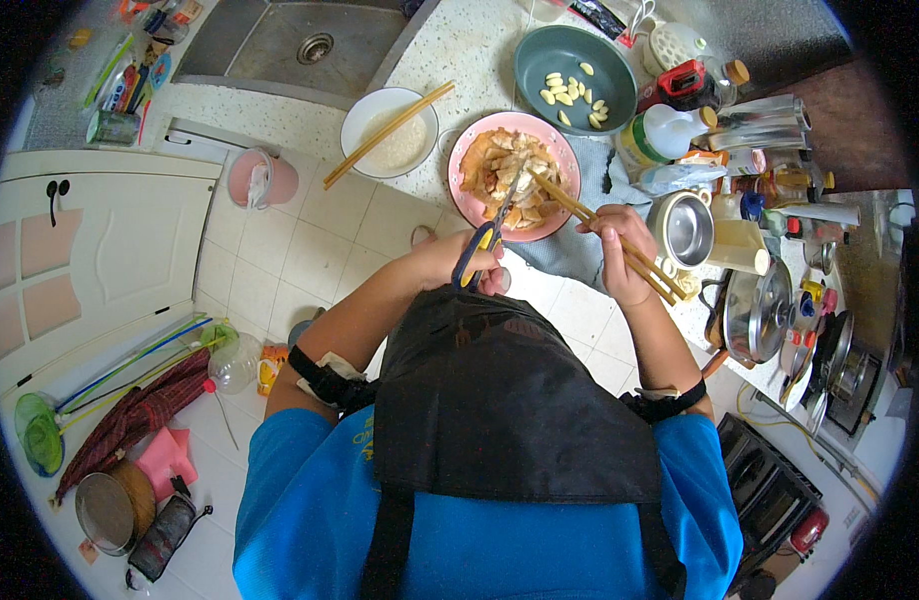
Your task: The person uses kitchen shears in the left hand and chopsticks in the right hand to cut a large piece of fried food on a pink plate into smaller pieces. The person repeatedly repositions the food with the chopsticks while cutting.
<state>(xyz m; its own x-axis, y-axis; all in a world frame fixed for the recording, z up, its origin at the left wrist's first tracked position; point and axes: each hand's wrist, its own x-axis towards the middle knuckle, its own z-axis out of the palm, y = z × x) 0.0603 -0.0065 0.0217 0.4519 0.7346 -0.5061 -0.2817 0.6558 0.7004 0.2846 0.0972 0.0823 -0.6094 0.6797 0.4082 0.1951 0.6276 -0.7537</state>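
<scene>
My left hand grips scissors with dark blue and yellow handles. Their blades point into a pink bowl of cut, browned meat pieces, which look like chicken. From the other side, my right hand holds a pair of wooden chopsticks, their tips at the meat near the blades. Beneath part of the bowl lies a blue-grey cloth, hanging over the counter edge. Whether the blades are closed on a piece is too small to tell.
Behind the bowl sits a dark green pan with several garlic cloves. Chopsticks rest across a white bowl of pale, wet contents. Bottles and a round metal-lined pot crowd the right; a sink is at far left.
</scene>
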